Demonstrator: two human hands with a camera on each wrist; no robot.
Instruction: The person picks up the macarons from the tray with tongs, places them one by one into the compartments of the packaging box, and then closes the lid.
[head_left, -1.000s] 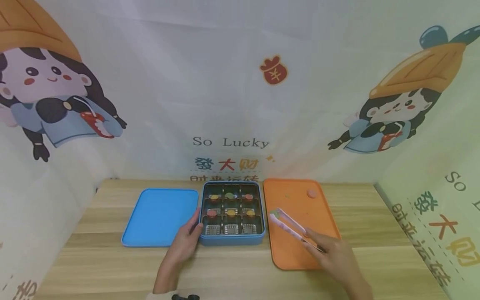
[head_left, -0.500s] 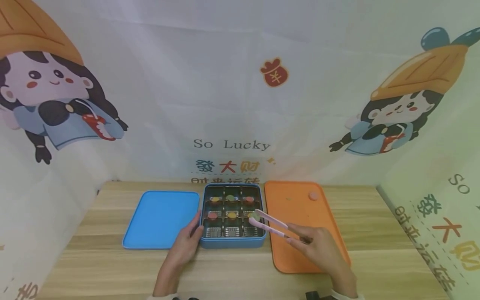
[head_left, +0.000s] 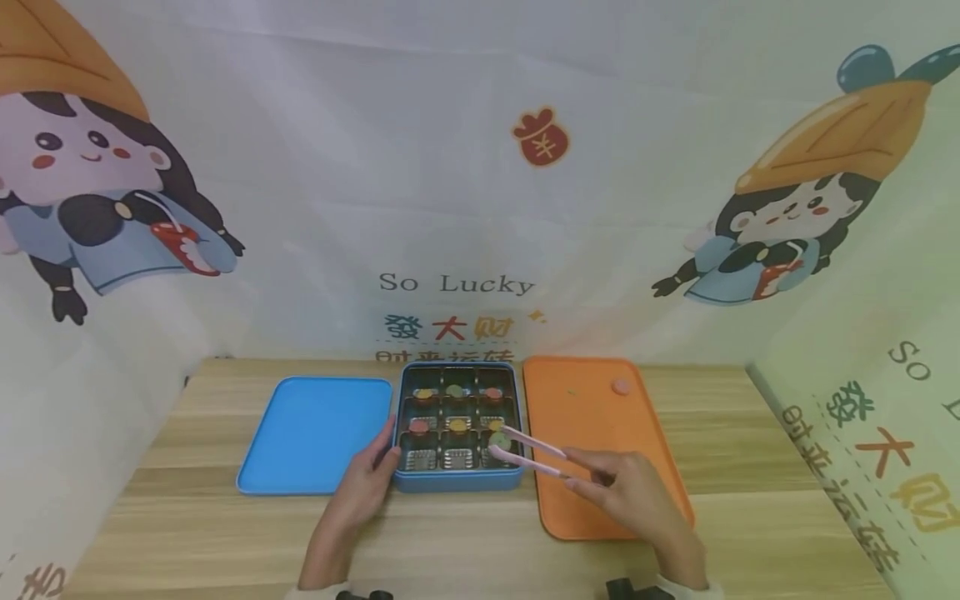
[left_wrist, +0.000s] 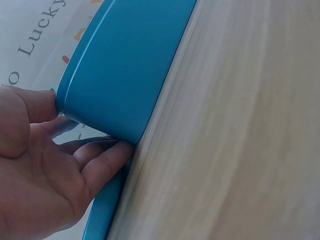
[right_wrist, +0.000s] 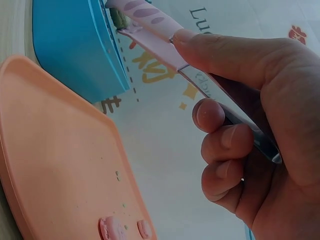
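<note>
My right hand [head_left: 626,492] grips a pair of tongs [head_left: 534,454] with pale pink tips, reaching in over the front right compartment of a blue box [head_left: 459,482]. Between the tips sits a round green macaron [head_left: 500,442]; whether it touches the compartment floor I cannot tell. Several macarons, including a pink one [head_left: 418,427] and a green one [head_left: 454,391], lie in the back and middle rows. At the box's left front corner rests my left hand [head_left: 365,483]. In the left wrist view its thumb [left_wrist: 42,106] touches the rim, while its extended fingers touch the side low down.
A blue lid [head_left: 318,437] lies on the wooden table [head_left: 450,550], left of the box. On the right, an orange tray [head_left: 592,492] carries a pink macaron [head_left: 621,387] and green crumbs [right_wrist: 118,175]. A printed cloth [head_left: 435,183] hangs behind.
Over the last second, my right hand has carried the green macaron in the tongs leftward from the orange tray to the box's front right compartment. My left hand has stayed at the box.
</note>
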